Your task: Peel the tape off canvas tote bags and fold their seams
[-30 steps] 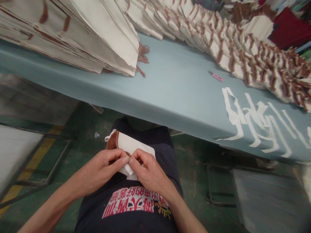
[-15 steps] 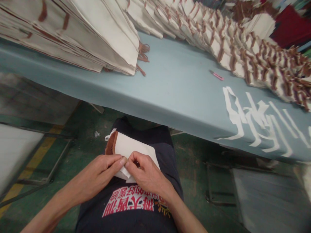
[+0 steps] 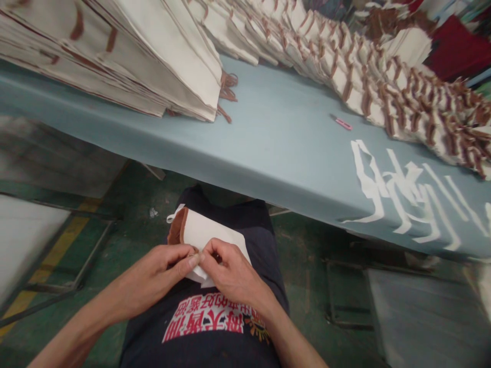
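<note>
A small white cloth bag [image 3: 215, 230] with a gathered brown band [image 3: 176, 228] at its left end lies across my lap. A short white loop [image 3: 170, 219] sticks out past the band. My left hand [image 3: 164, 271] is closed in a pinch at the bag's near edge, beside the brown band. Thumb and forefinger of my right hand [image 3: 226, 268] are pinched against the left fingertips. Whatever small part sits between the tips is hidden. Under the hands hangs a white corner of the cloth. My dark apron [image 3: 264, 245] with red and white print lies beneath.
Ahead runs a blue-covered table [image 3: 264, 133]. It bears a pile of large white cloth pieces [image 3: 172, 61] with brown cords, rows of white-and-brown bags [image 3: 356, 82], pink-handled thread snips [image 3: 342, 123] and loose white strips [image 3: 402, 189]. Metal-framed stands [image 3: 88, 250] flank me.
My left thumb and fingertips have shifted slightly at the bag's edge, and the cloth under them has moved a little. Both hands stay pinched together. The view has tilted slightly.
</note>
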A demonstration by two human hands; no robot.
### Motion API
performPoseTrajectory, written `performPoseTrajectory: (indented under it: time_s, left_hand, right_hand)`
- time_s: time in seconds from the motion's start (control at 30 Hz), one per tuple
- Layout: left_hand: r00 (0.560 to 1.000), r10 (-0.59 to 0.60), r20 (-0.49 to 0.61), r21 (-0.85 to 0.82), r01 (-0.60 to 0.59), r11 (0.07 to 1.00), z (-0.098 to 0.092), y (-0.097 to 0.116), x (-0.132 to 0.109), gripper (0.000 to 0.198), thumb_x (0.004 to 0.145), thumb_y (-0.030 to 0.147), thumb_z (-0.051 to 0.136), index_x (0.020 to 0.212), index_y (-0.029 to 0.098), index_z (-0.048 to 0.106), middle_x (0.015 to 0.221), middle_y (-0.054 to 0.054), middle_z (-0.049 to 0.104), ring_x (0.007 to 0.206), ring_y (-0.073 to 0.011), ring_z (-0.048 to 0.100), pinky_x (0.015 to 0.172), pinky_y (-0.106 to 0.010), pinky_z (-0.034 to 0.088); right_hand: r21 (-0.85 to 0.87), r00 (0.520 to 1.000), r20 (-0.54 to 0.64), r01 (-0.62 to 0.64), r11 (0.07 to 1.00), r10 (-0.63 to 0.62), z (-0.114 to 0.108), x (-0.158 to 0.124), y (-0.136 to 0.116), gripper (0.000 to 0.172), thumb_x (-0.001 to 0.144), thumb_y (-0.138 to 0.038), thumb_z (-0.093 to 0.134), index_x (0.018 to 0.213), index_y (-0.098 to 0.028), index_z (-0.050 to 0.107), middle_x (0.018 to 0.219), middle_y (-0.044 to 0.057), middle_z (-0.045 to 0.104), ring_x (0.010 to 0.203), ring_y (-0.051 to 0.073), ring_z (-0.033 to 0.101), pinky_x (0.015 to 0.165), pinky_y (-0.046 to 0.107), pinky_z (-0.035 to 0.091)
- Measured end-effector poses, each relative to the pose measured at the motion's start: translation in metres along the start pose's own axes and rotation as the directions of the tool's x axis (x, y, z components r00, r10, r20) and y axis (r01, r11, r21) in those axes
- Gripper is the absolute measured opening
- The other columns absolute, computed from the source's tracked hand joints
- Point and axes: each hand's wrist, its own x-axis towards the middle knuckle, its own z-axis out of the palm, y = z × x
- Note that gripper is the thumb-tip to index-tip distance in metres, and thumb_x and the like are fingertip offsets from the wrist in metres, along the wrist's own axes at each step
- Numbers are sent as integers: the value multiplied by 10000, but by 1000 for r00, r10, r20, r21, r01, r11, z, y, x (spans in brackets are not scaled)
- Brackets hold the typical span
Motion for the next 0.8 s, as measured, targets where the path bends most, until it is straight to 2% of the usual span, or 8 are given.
performPoseTrajectory:
  time_s: [0.07,0.27,0.47,0.57,0.8]
  left_hand:
    - [1000,21,-17,12,-21,1000,0,6,1,608,1083,742,454,772,225,531,757,30,469,707,-180,470,634,-267,403]
    - [992,107,-69,57,-104,993,-1,12,5,547,1114,638,459,779,221,575,744,21,561,688,-179,533,631,-268,430]
    - [965,209,-156,74,-199,977,2,15,9,497,1148,540,478,768,226,545,705,51,538,633,-147,487,592,-261,382]
    - [958,223,-182,89,-209,974,4,19,10,489,1150,519,480,763,227,543,705,49,553,626,-144,486,586,-264,373]
    - [962,154,-224,96,-135,986,7,16,16,495,1113,552,501,751,222,574,690,31,590,628,-163,519,588,-270,380]
  right_hand:
    - [10,1000,-10,-2,1000,2,-1,0,0,263,1041,-326,662,818,-232,559,724,-63,534,692,143,473,628,277,333]
    - [63,999,-44,19,998,-17,-3,0,3,269,1027,-375,667,826,-228,564,716,-64,535,665,135,452,614,285,329]
    - [138,994,-90,81,987,-69,-8,1,1,299,1021,-449,640,836,-229,560,740,-58,543,697,143,478,645,295,360]
    - [155,992,-104,85,984,-69,-10,0,1,291,1012,-451,641,842,-228,561,742,-59,540,692,142,472,641,296,359]
    - [152,995,-97,46,987,-31,-7,1,4,260,1021,-416,646,859,-225,572,744,-60,558,685,136,480,626,284,365]
